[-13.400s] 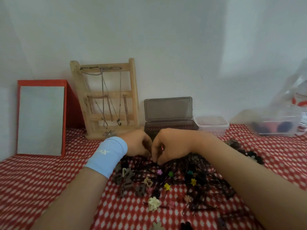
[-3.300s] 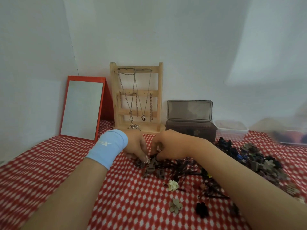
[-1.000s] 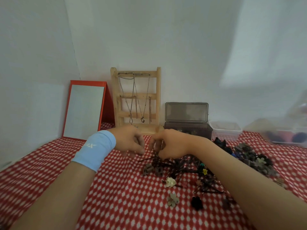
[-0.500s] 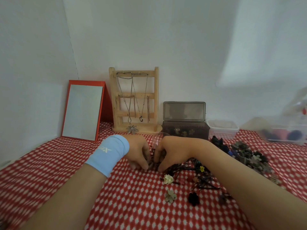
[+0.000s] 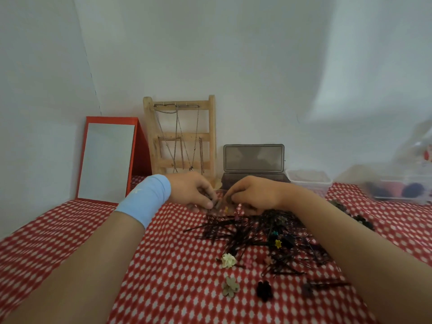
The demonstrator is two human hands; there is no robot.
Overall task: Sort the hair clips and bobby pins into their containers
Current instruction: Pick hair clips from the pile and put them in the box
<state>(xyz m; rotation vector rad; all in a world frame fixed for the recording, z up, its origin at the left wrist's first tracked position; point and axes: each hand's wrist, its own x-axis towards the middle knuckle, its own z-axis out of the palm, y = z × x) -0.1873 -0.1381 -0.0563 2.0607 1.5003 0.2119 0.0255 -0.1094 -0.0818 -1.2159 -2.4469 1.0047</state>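
A tangle of black bobby pins [image 5: 243,232] lies on the red checked cloth with small flower hair clips among it: a cream one [image 5: 228,260], a beige one [image 5: 230,286], a black one [image 5: 264,290] and a yellow one [image 5: 278,243]. My left hand [image 5: 192,191], with a blue wristband, and my right hand [image 5: 253,195] meet at the pile's far edge. Both have curled fingers pinching small dark hair clips [image 5: 216,204]; what lies under the fingers is partly hidden. Just behind my hands stands the dark box [image 5: 254,180] with its lid raised.
A clear tub [image 5: 308,182] sits right of the dark box, and a larger clear bin [image 5: 397,190] stands further right. More dark clips [image 5: 361,222] lie beyond my right forearm. A wooden necklace rack [image 5: 180,136] and a red-framed mirror [image 5: 106,157] lean on the wall.
Both hands have shifted from the pile's near-left edge to its far edge, close to the dark box. The brown clips that lay loose on the cloth a second ago are out of sight.
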